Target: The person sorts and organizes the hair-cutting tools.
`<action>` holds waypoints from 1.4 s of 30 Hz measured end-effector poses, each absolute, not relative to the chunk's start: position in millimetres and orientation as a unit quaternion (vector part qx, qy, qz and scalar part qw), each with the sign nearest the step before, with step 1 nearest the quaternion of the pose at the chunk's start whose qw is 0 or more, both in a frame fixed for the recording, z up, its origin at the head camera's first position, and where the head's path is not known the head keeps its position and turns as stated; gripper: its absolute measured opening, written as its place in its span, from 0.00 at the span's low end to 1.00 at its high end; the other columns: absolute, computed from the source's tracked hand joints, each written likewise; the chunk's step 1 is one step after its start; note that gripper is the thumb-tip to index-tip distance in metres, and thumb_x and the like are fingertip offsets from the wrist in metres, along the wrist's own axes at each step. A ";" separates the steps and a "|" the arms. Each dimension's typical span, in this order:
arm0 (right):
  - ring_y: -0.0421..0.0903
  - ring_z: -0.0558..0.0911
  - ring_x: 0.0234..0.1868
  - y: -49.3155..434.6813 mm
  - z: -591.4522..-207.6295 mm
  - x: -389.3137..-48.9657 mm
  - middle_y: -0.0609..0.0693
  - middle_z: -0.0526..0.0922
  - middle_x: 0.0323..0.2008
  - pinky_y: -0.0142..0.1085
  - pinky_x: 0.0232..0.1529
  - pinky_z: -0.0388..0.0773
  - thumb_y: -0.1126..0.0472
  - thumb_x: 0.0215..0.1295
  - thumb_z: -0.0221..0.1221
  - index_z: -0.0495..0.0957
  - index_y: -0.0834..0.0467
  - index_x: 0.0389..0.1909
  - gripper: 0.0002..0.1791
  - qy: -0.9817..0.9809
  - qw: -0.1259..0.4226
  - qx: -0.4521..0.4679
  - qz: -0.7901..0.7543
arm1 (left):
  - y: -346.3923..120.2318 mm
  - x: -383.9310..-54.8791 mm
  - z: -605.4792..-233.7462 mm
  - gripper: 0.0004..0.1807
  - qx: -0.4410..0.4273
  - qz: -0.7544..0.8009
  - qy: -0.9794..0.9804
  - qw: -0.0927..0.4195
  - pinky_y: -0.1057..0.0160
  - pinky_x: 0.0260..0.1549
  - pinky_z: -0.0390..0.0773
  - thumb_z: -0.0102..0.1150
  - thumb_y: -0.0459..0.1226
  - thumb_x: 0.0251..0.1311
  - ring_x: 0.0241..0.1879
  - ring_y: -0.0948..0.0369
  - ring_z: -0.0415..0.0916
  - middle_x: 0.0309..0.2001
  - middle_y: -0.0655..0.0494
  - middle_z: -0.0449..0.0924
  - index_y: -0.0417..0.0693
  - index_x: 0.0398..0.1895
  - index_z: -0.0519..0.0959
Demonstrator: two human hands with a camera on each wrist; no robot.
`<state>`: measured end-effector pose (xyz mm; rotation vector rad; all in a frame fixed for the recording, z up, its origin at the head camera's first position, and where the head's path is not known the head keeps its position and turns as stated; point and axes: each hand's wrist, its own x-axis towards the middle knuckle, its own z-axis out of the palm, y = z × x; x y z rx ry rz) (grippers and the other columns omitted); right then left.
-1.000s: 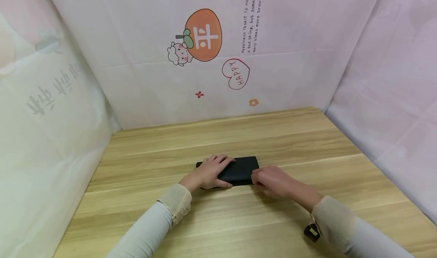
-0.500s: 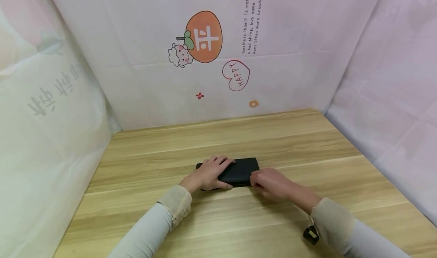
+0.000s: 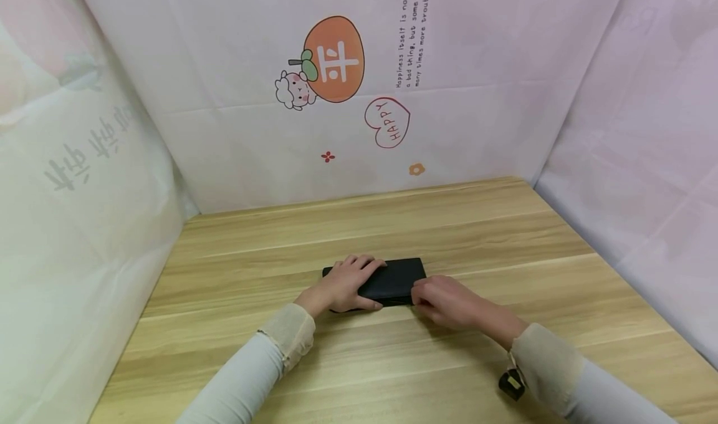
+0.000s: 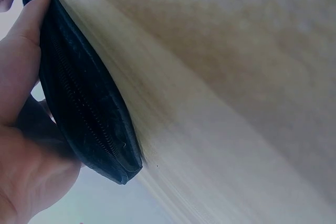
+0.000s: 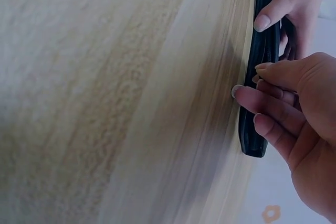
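Observation:
A long black zip wallet [image 3: 397,279] lies flat on the wooden table. Spread over its left part, my left hand [image 3: 344,284] holds it down, with the thumb along the near edge. In the left wrist view, a zipper [image 4: 86,111] runs along the wallet's side. My right hand [image 3: 449,300] is at the near right corner of the wallet. The right wrist view shows that hand's thumb and forefinger pinched together at the zipper side, the other fingers curled; the zipper pull between them is hidden.
The wooden table [image 3: 359,361] has white printed cloth [image 3: 252,143] hanging behind it and at both sides. A small black object [image 3: 512,384] hangs at my right sleeve cuff.
Nearly nothing: the left hand and wallet stay put, and the right hand has shifted very slightly left along the wallet's edge.

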<state>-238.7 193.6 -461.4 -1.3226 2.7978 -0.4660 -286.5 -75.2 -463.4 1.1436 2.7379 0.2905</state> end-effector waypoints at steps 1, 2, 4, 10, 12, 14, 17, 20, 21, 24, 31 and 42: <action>0.34 0.68 0.25 193.7 -461.5 -238.8 0.38 0.72 0.26 0.31 0.30 0.69 0.69 0.65 0.64 0.75 0.48 0.24 0.15 0.894 0.005 -0.423 -0.150 | -75.0 -286.5 -463.3 0.47 0.383 0.098 0.915 0.079 0.41 0.67 0.62 0.62 0.63 0.64 0.73 0.50 0.58 0.76 0.54 0.57 0.61 0.81 0.54; 0.34 0.68 0.25 193.7 -461.7 -238.8 0.38 0.72 0.26 0.31 0.30 0.69 0.69 0.66 0.64 0.75 0.48 0.24 0.15 0.893 0.005 -0.423 -0.152 | -75.0 -286.5 -463.2 0.47 0.384 0.098 0.915 0.077 0.40 0.67 0.63 0.62 0.63 0.64 0.73 0.49 0.58 0.76 0.54 0.58 0.61 0.81 0.55; 0.34 0.68 0.25 193.5 -462.3 -238.9 0.38 0.72 0.26 0.31 0.30 0.68 0.69 0.66 0.64 0.75 0.48 0.24 0.16 0.892 0.004 -0.424 -0.156 | -74.8 -286.6 -463.4 0.47 0.385 0.099 0.915 0.077 0.40 0.66 0.63 0.62 0.62 0.64 0.73 0.49 0.59 0.76 0.54 0.58 0.60 0.81 0.55; 0.34 0.67 0.25 193.2 -464.1 -239.0 0.38 0.71 0.26 0.30 0.30 0.68 0.69 0.67 0.63 0.74 0.48 0.24 0.16 0.892 0.013 -0.420 -0.167 | -74.2 -286.1 -463.9 0.47 0.384 0.102 0.915 0.077 0.40 0.67 0.63 0.63 0.62 0.64 0.73 0.49 0.59 0.76 0.53 0.58 0.60 0.81 0.55; 0.34 0.68 0.25 193.3 -464.6 -239.2 0.38 0.71 0.26 0.30 0.30 0.68 0.69 0.67 0.63 0.75 0.48 0.24 0.16 0.892 0.015 -0.419 -0.168 | -74.0 -286.0 -464.0 0.47 0.383 0.104 0.914 0.077 0.40 0.67 0.63 0.63 0.61 0.64 0.73 0.48 0.59 0.76 0.53 0.58 0.60 0.81 0.55; 0.34 0.68 0.25 193.3 -465.2 -239.4 0.37 0.71 0.26 0.30 0.30 0.68 0.69 0.67 0.63 0.75 0.47 0.24 0.16 0.893 0.015 -0.418 -0.167 | -73.9 -285.8 -464.3 0.47 0.382 0.104 0.915 0.078 0.40 0.67 0.63 0.63 0.61 0.64 0.73 0.48 0.58 0.76 0.53 0.58 0.60 0.81 0.55; 0.34 0.67 0.25 192.9 -465.9 -239.8 0.37 0.71 0.26 0.30 0.30 0.68 0.68 0.67 0.64 0.74 0.47 0.24 0.16 0.892 0.011 -0.420 -0.167 | -73.6 -285.4 -463.6 0.47 0.381 0.102 0.916 0.078 0.41 0.67 0.63 0.62 0.62 0.64 0.73 0.49 0.58 0.76 0.54 0.58 0.61 0.81 0.55; 0.34 0.68 0.25 192.4 -466.0 -240.0 0.37 0.71 0.26 0.30 0.30 0.68 0.68 0.68 0.64 0.75 0.47 0.24 0.16 0.890 0.009 -0.422 -0.170 | -73.0 -284.6 -462.4 0.47 0.381 0.100 0.916 0.077 0.41 0.66 0.63 0.62 0.62 0.64 0.73 0.49 0.59 0.76 0.53 0.58 0.60 0.81 0.55; 0.34 0.68 0.25 192.2 -466.0 -240.1 0.37 0.71 0.26 0.30 0.30 0.68 0.68 0.68 0.64 0.75 0.47 0.24 0.16 0.890 0.008 -0.423 -0.170 | -72.7 -284.2 -461.8 0.47 0.382 0.100 0.916 0.076 0.41 0.66 0.63 0.62 0.62 0.64 0.73 0.49 0.59 0.76 0.53 0.58 0.60 0.81 0.55; 0.34 0.68 0.25 191.9 -465.6 -240.2 0.37 0.71 0.26 0.30 0.30 0.69 0.67 0.68 0.64 0.75 0.47 0.24 0.15 0.891 0.011 -0.422 -0.169 | -71.9 -283.3 -460.8 0.46 0.382 0.104 0.915 0.077 0.40 0.66 0.63 0.62 0.62 0.64 0.72 0.48 0.59 0.76 0.53 0.58 0.60 0.81 0.56; 0.34 0.68 0.25 191.5 -465.7 -240.5 0.36 0.71 0.27 0.31 0.31 0.69 0.66 0.69 0.63 0.75 0.46 0.24 0.15 0.895 0.018 -0.415 -0.165 | -70.8 -283.1 -462.0 0.47 0.375 0.099 0.918 0.080 0.41 0.67 0.63 0.62 0.62 0.64 0.73 0.49 0.58 0.77 0.54 0.57 0.61 0.81 0.54; 0.34 0.69 0.25 189.3 -465.6 -239.2 0.36 0.71 0.27 0.30 0.31 0.69 0.66 0.70 0.63 0.76 0.47 0.25 0.14 0.891 0.011 -0.421 -0.168 | -70.8 -281.7 -460.8 0.47 0.377 0.101 0.917 0.077 0.41 0.66 0.64 0.63 0.62 0.64 0.72 0.49 0.59 0.76 0.53 0.58 0.60 0.81 0.55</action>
